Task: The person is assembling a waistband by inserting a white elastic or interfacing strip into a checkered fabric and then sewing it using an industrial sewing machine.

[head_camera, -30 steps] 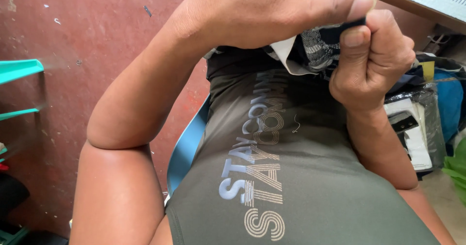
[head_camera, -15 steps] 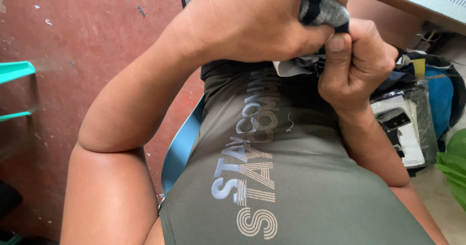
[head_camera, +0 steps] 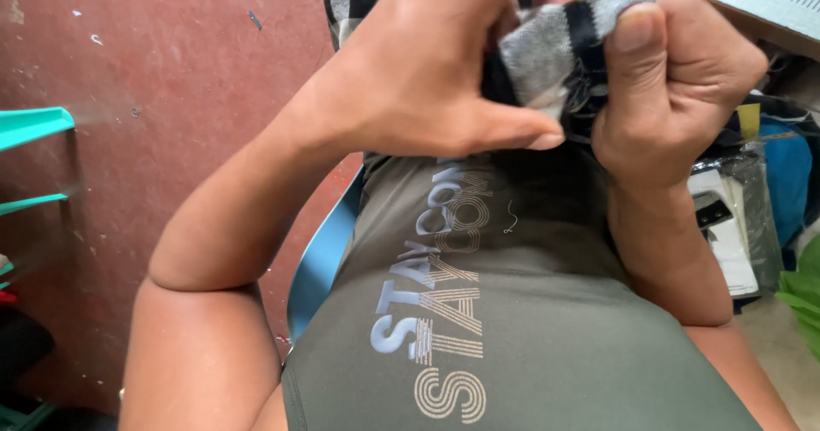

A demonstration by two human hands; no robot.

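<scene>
Head view, one item in hand: checked black-and-white cloth (head_camera: 555,51), bunched and raised close to the camera above my grey printed shirt (head_camera: 530,328). My left hand (head_camera: 436,72) and right hand (head_camera: 675,81) press together, both clenched tight on the cloth. Behind: red wall (head_camera: 171,98), blue strap (head_camera: 325,260), teal shelf edge (head_camera: 34,128), wrapped goods (head_camera: 735,217) to my right.

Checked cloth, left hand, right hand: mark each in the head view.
checked cloth (head_camera: 559,51), head view, on the grey-and-black bunched part between the hands
left hand (head_camera: 427,72), head view, on the back of the hand
right hand (head_camera: 683,81), head view, on the knuckles
</scene>
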